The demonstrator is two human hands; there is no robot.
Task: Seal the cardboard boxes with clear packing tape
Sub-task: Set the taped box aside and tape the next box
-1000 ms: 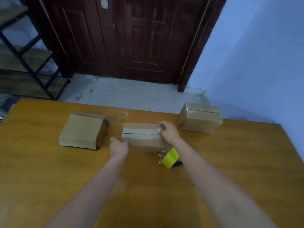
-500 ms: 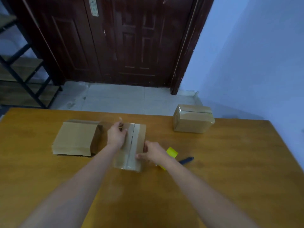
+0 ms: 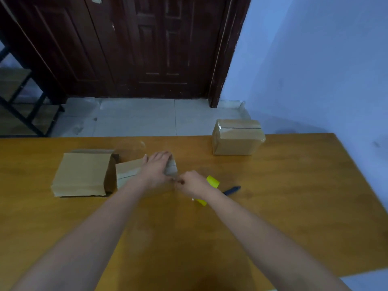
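Item: middle box, cardboard, on the wooden table, touching or just beside a larger flattened box on its left. A seam runs along its top, with a glossy strip of what looks like clear tape over it.

Left hand: laid flat across the top of the middle box, fingers straight, pressing down.

Right hand: fingers curled at the near right corner of the box. It seems to pinch something small there, perhaps a tape end; the blur leaves this uncertain.

Yellow tape roll: on the table just behind the right hand, partly hidden by the wrist. A dark pen-like tool lies beside it.

Far box: at the table's back edge, well apart, already wrapped in shiny tape.

Handling note: the step appears to be smoothing tape down over the corner. Keep the flat hand steady on the lid so the flaps stay shut. Draw the loose end taut before pressing it onto the side wall, then rub outward from the seam to avoid creases and bubbles.
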